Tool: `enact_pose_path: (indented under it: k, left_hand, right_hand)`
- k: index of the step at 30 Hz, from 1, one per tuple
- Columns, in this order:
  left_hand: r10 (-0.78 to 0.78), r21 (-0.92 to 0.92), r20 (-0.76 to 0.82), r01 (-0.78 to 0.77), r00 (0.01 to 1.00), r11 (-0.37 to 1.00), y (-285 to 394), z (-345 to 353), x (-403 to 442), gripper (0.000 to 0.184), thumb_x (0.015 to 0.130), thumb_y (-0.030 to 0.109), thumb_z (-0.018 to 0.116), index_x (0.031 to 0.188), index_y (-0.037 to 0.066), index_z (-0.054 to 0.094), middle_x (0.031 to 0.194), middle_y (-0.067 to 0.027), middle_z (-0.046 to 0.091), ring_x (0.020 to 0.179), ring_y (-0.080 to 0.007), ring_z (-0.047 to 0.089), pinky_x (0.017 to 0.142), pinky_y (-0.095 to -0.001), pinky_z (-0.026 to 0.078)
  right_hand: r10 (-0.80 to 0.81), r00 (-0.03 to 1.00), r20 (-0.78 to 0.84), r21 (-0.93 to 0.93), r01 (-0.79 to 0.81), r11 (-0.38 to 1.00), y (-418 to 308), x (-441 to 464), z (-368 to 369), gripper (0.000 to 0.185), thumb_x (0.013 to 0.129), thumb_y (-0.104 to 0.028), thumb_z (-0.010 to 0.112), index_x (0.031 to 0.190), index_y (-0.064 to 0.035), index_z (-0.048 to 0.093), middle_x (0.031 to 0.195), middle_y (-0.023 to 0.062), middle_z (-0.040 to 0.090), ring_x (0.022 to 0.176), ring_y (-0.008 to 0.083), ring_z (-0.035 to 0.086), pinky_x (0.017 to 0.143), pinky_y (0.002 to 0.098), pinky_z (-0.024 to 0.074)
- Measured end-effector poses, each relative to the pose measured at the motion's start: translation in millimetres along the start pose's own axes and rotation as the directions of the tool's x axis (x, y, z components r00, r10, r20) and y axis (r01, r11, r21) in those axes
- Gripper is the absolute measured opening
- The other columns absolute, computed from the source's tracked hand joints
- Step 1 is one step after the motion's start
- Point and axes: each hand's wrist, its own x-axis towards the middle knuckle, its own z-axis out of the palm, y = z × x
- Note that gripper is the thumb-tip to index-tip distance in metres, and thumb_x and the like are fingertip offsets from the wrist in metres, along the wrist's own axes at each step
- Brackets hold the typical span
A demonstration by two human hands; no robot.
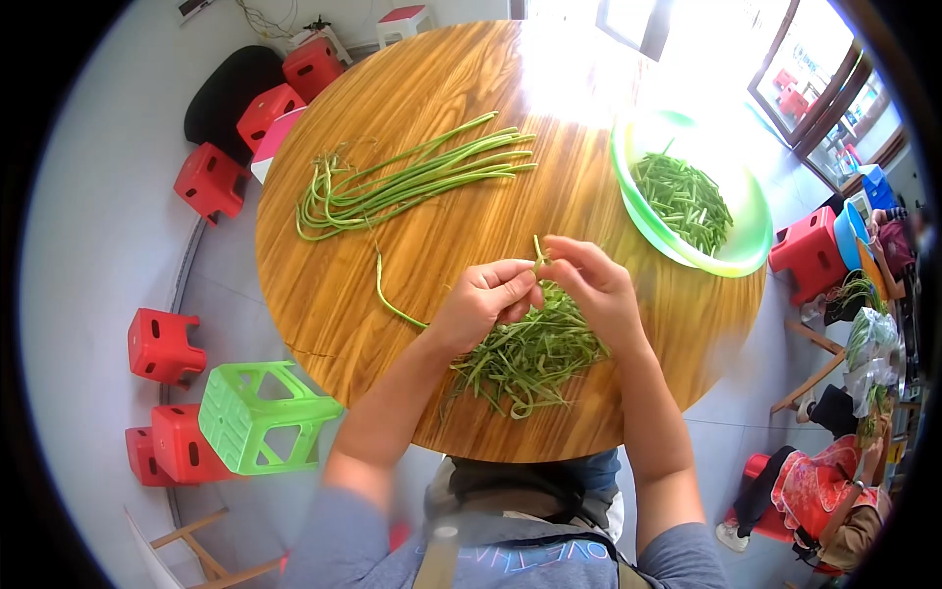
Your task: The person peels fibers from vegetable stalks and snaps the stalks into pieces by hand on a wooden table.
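Note:
My left hand (488, 302) and my right hand (592, 285) meet above a loose heap of green leaves and scraps (530, 358) near the table's front edge. Both are closed on a thin green stem (538, 251), its tip upright between the fingertips. One long stem (385, 294) runs from under my left forearm toward the back left. Behind it lies a bundle of long green stems (422, 182), curled at the left end. At the right, a pale green basin (653, 221) holds many short cut pieces (687, 201).
The round wooden table (324, 285) bears all of this. Red stools (167, 346) and a green stool (250, 417) stand left. At the lower right a person in a red patterned garment (819, 481) sits beside bagged vegetables (871, 348).

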Motion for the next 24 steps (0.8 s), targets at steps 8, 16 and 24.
enact_pose_path:
  k: [8,16,24]
  left_hand:
    - [-0.024,0.133,-0.063,0.033,0.998,0.991,13,16,-7,0.023,0.093,0.014,0.05,0.106,-0.002,0.06,0.077,-0.0006,0.059,0.062,-0.0049,0.047,0.053,-0.0181,0.036]
    - [-0.077,0.102,-0.095,0.086,0.993,0.991,2,19,-4,0.021,0.094,0.013,0.046,0.103,-0.001,0.059,0.072,-0.0028,0.058,0.054,-0.0068,0.047,0.049,-0.0192,0.036]
    - [0.046,0.134,0.021,-0.049,0.999,0.99,0,18,-3,0.021,0.095,0.015,0.046,0.097,-0.002,0.058,0.07,-0.004,0.057,0.052,-0.0087,0.046,0.049,-0.0196,0.036]
  right_hand:
    - [-0.051,0.997,-0.049,0.077,0.054,0.996,-3,-2,3,0.013,0.085,-0.002,0.061,0.097,0.0015,0.064,0.091,0.0065,0.058,0.076,0.0114,0.06,0.066,0.0232,0.0487]
    - [-0.465,0.867,-0.178,-0.419,0.36,0.833,0,-2,2,0.012,0.076,0.0,0.068,0.086,-0.001,0.062,0.079,0.005,0.06,0.068,0.0098,0.058,0.06,0.022,0.0469]
    - [-0.159,0.948,-0.277,-0.048,0.152,0.987,6,-2,7,0.012,0.081,-0.005,0.068,0.087,-0.002,0.057,0.078,-0.0001,0.057,0.066,0.0037,0.053,0.058,0.0199,0.0457]
